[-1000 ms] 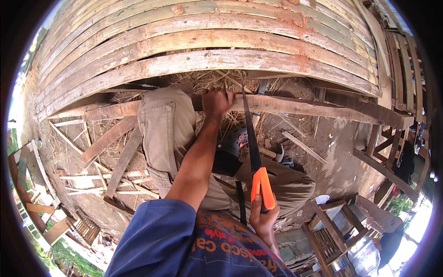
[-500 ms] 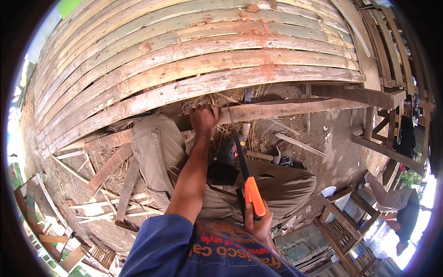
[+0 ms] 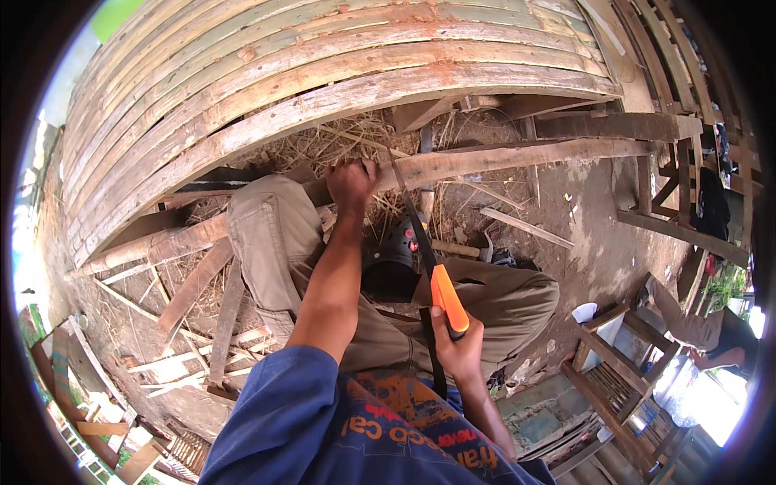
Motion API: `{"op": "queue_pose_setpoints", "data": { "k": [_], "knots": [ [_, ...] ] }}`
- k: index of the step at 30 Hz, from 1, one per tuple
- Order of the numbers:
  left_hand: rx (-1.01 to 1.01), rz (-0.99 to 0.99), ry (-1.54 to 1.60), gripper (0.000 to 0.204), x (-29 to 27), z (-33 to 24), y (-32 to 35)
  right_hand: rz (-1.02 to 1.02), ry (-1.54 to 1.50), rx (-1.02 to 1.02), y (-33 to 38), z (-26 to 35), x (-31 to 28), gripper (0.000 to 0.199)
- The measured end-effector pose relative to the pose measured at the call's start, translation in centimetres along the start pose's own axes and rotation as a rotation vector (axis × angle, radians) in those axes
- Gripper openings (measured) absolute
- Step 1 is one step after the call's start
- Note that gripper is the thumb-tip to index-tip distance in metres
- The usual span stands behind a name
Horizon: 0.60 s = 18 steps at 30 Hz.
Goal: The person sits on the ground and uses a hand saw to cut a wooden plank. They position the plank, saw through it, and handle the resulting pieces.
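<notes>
My right hand [image 3: 459, 343] is wrapped round the orange handle of a handsaw [image 3: 443, 293]. Its dark blade slants up and away from me, its far end lying against a long brown wooden board [image 3: 509, 162]. Just left of the blade, my left hand [image 3: 352, 183] grips the board from above, fingers curled over it. The board runs sideways in front of me, its left part passing by my bent left knee [image 3: 271, 218]. Below the blade a foot in a grey clog [image 3: 398, 246] shows in part.
A large platform of bamboo-like slats [image 3: 356, 77] spans the far side. Straw and wood scraps [image 3: 525, 226] litter the dirt floor, with loose boards [image 3: 194, 283] at left. A wooden frame [image 3: 622, 372] stands at lower right, near another person [image 3: 703, 331].
My right hand has moved forward, away from my body, pushing the saw along. My left hand keeps its grip on the board. The view has shifted, showing more beneath the platform.
</notes>
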<state>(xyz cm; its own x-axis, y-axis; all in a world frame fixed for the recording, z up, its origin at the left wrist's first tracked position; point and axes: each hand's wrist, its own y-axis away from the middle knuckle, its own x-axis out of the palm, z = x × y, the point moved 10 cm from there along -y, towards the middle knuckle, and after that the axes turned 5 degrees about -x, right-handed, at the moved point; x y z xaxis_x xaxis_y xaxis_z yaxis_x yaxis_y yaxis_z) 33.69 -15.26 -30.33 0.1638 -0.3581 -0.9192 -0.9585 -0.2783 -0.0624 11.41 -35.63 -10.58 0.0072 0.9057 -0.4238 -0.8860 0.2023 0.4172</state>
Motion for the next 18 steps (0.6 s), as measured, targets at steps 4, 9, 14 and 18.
{"op": "queue_pose_setpoints", "data": {
  "k": [4, 9, 14, 18],
  "knots": [
    [0.027, -0.052, -0.015, 0.038, 1.0, -0.2, 0.0, -0.050, 0.080, -0.129, -1.3, 1.0, 1.0, 0.023],
    [0.004, 0.049, -0.015, 0.039, 1.3, -0.2, 0.2, -0.111, 0.077, -0.210, -11.4, 0.0, 6.8, 0.019],
    [-0.021, 0.047, 0.007, 0.041, 1.9, 1.2, 0.1, -0.026, 0.027, -0.180, -6.9, -1.6, 4.7, 0.023],
    [-0.038, 0.134, 0.009, 0.039, 1.1, -0.2, 0.3, 0.036, 0.071, -0.041, 4.2, -3.9, -0.5, 0.016]
  ]
}}
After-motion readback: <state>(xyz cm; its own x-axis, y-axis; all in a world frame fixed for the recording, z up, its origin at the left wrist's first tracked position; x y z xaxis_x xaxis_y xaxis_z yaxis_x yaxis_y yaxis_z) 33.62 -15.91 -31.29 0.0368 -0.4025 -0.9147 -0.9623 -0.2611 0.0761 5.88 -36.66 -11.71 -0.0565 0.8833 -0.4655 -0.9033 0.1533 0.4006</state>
